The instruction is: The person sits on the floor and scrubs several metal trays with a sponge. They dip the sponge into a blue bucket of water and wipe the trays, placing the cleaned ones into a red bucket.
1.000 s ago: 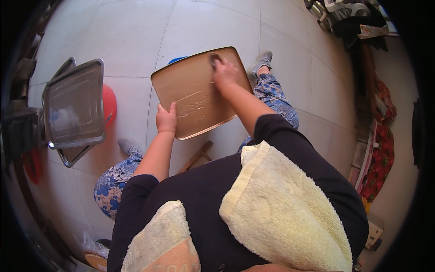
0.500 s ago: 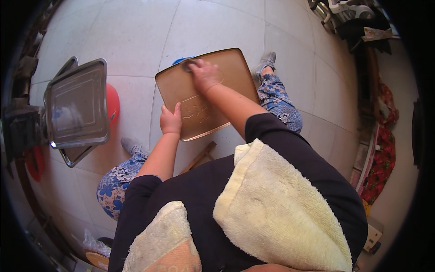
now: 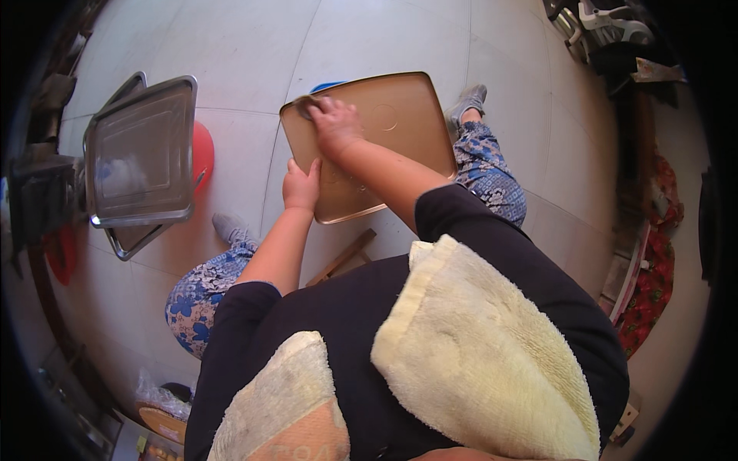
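A gold-brown rectangular baking tray (image 3: 415, 127) is tilted in front of me, with raised marks on its surface. My left hand (image 3: 300, 187) grips the tray's near left edge, thumb on the upper face and the other fingers partly hidden. At the far left corner, my right hand (image 3: 338, 129) presses a small grey-brown pad (image 3: 306, 106) against the tray. The pad's exact kind is not clear. Part of a blue object (image 3: 327, 85) shows behind the tray's far edge; the rest is hidden.
Two stacked silver metal trays (image 3: 142, 154) stand to the left, over a red round object (image 3: 203, 154). A wooden leg or bar (image 3: 342, 257) shows below the tray. Pale towels (image 3: 484, 346) hang over my chest. Black-and-grey equipment (image 3: 607, 34) stands at the far right.
My right hand has slid the pad left along the tray's far side into the corner. My left hand has shifted up along the tray's edge. The whole view has moved slightly.
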Action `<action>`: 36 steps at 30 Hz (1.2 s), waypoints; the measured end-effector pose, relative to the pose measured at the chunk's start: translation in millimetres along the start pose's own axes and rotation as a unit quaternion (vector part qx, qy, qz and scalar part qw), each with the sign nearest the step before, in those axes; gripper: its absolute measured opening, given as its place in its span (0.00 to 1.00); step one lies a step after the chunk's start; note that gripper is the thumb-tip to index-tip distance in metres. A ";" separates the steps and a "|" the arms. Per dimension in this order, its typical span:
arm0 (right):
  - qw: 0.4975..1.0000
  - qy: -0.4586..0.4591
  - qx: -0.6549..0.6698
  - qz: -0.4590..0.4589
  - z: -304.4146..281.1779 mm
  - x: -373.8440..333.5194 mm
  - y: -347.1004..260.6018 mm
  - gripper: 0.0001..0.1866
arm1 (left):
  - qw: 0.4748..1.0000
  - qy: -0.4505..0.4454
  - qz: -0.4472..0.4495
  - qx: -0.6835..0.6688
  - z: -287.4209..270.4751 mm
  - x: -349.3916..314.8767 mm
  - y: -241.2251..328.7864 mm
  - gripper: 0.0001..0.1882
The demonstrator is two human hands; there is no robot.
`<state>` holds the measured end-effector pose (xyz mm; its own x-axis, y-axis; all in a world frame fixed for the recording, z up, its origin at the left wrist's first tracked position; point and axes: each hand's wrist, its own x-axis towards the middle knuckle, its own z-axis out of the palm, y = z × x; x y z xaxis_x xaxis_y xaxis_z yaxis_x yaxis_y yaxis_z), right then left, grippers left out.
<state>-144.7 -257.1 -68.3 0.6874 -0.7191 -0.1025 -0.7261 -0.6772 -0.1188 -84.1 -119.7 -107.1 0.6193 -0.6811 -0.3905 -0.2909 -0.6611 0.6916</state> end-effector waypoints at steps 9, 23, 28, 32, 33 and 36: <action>0.999 -0.017 0.000 -0.047 -6.9 -9.8 -8.9 0.25 | 0.755 -0.173 -0.177 -0.607 -12.3 9.7 26.6 0.30; 0.983 -0.011 0.005 -0.182 5.8 -132.5 4.8 0.25 | 0.838 -0.097 -0.222 -0.489 -5.6 33.9 23.8 0.28; 0.999 -0.025 -0.032 0.021 -18.8 -15.7 31.2 0.29 | 0.831 -0.132 -0.219 -0.494 -7.5 38.0 12.3 0.27; 0.999 0.002 -0.044 0.004 -8.0 -23.5 17.8 0.29 | 0.803 -0.151 -0.194 -0.543 -5.8 35.3 11.6 0.27; 0.998 -0.004 -0.041 -0.049 -6.8 -50.3 4.8 0.29 | 0.798 -0.163 -0.191 -0.547 -5.9 36.5 10.8 0.27; 0.984 0.007 0.021 -0.178 3.0 -121.5 -8.8 0.28 | 0.792 -0.171 -0.195 -0.554 -5.4 35.9 9.7 0.27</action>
<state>-221.8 -163.3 -57.7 0.8978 -0.4391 -0.0327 -0.4372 -0.8803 -0.1844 -60.8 -148.8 -111.1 0.2166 -0.6641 -0.7156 0.8079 -0.2895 0.5132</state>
